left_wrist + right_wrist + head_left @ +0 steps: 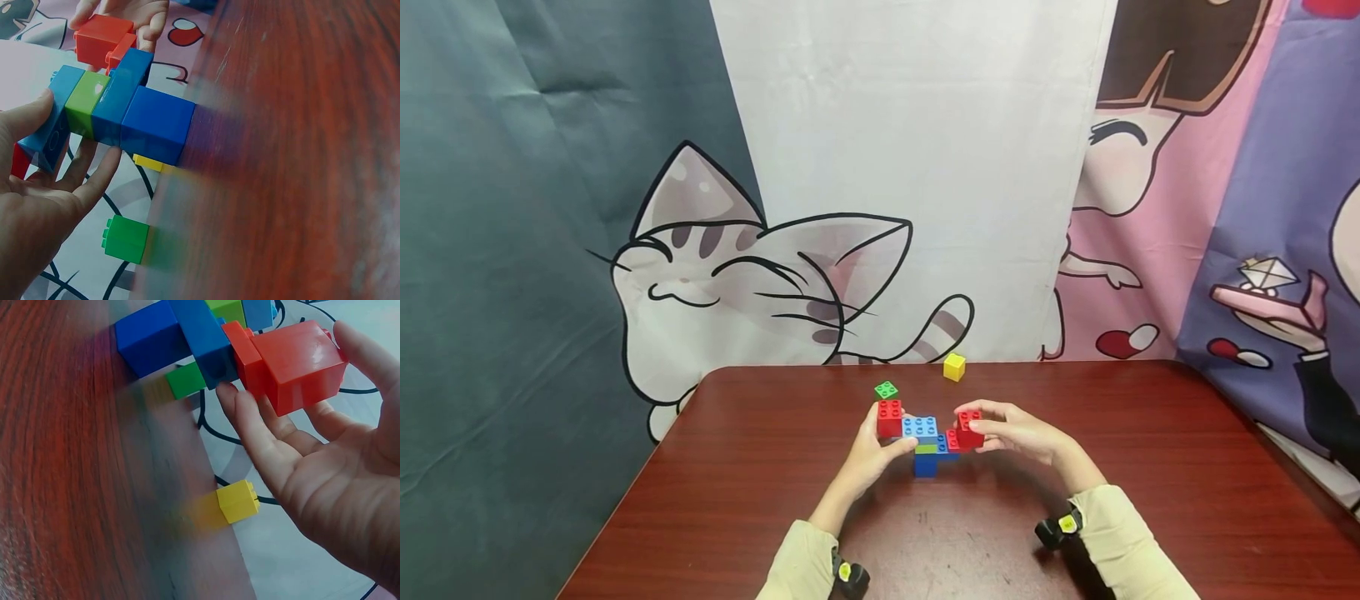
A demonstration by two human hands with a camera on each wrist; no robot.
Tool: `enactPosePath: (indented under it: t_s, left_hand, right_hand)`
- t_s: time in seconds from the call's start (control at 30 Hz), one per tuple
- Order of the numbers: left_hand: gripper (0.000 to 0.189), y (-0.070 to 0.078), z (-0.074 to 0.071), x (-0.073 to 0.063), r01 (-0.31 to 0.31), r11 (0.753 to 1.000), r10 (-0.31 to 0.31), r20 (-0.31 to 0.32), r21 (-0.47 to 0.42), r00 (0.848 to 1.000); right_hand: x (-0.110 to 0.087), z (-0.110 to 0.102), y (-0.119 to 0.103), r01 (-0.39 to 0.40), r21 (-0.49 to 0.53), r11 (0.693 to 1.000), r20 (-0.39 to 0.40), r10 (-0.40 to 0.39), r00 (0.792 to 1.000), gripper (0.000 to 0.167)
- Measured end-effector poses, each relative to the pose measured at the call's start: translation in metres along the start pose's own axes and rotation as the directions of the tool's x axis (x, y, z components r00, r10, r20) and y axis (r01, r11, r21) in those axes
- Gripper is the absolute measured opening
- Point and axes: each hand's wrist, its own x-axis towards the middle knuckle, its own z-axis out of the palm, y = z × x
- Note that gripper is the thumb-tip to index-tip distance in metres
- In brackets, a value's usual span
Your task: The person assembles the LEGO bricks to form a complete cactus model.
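Observation:
A structure of joined toy building bricks stands on the table between the hands. From its dark blue bottom brick (926,467) it rises through a long blue brick (122,100) and a lime brick (87,105) to a light blue brick (920,428). On the left end sits a red brick (890,419). My left hand (867,458) grips that upper left part, thumb against the light blue brick. At the right end, my right hand (1026,433) holds another red brick (300,365) between thumb and fingers, over a thin red brick (247,361).
Behind the structure, a green brick (886,390) lies on the brown table (760,500). A yellow brick (954,367) stands near the far edge. A printed cloth (925,150) with cartoon figures hangs behind the table.

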Motion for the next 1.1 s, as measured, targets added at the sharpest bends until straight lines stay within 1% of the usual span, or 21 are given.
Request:
enactPosePath:
  t_s: [0.1, 0.23, 0.4, 0.53, 0.63, 0.73, 0.8, 0.97, 1.03, 1.1]
  left_hand:
    - [0.059, 0.0002, -0.0005, -0.0002, 0.003, 1.000, -0.003, 0.002, -0.005, 1.000]
    - [0.059, 0.0005, -0.0002, -0.0006, 0.016, 1.000, -0.016, 0.005, -0.015, 1.000]
    - [0.059, 0.0011, 0.0003, -0.0004, 0.006, 1.000, -0.006, 0.006, -0.019, 1.000]
    - [0.058, 0.0010, 0.0002, -0.0003, 0.000, 1.000, 0.000, 0.005, -0.019, 1.000]
    - [0.057, 0.0009, -0.0003, -0.0009, 0.005, 1.000, -0.005, -0.004, -0.015, 1.000]
    - [0.057, 0.0007, -0.0002, -0.0018, -0.007, 1.000, 0.007, -0.006, -0.004, 1.000]
    - [0.057, 0.0005, 0.0001, -0.0019, -0.004, 1.000, 0.004, -0.006, -0.002, 1.000]
    - [0.056, 0.0013, 0.0006, -0.0018, 0.001, 1.000, -0.001, -0.003, -0.022, 1.000]
    - [0.056, 0.0018, 0.0006, -0.0018, -0.002, 1.000, 0.002, -0.003, -0.028, 1.000]
    - [0.056, 0.0022, 0.0006, -0.0014, -0.005, 1.000, 0.005, -0.004, -0.028, 1.000]
  right_hand:
    - [-0.0004, 0.0003, -0.0011, -0.003, -0.033, 0.999, -0.007, 0.003, 1.000, 0.049]
    - [0.0006, -0.0003, 0.0004, -0.005, -0.024, 1.000, -0.001, 0.005, 1.000, 0.047]
    - [0.0030, -0.0016, 0.0028, 0.013, -0.021, 1.000, 0.006, -0.013, 1.000, 0.045]
    - [0.0035, -0.0014, 0.0027, 0.022, -0.029, 0.999, 0.001, -0.022, 1.000, 0.044]
    - [0.0040, 0.0001, 0.0020, 0.026, -0.022, 0.999, 0.005, -0.026, 1.000, 0.044]
    - [0.0039, 0.0025, 0.0011, 0.027, -0.017, 0.999, 0.009, -0.027, 1.000, 0.045]
    - [0.0036, 0.0040, 0.0007, 0.027, -0.014, 1.000, 0.008, -0.027, 1.000, 0.046]
    - [0.0050, 0.0036, 0.0018, 0.041, -0.003, 0.999, 0.006, -0.041, 0.999, 0.047]
    - [0.0070, 0.0015, 0.0030, 0.060, 0.006, 0.998, -0.001, -0.060, 0.998, 0.047]
    - [0.0094, -0.0014, 0.0042, 0.074, 0.025, 0.997, -0.031, -0.074, 0.997, 0.047]
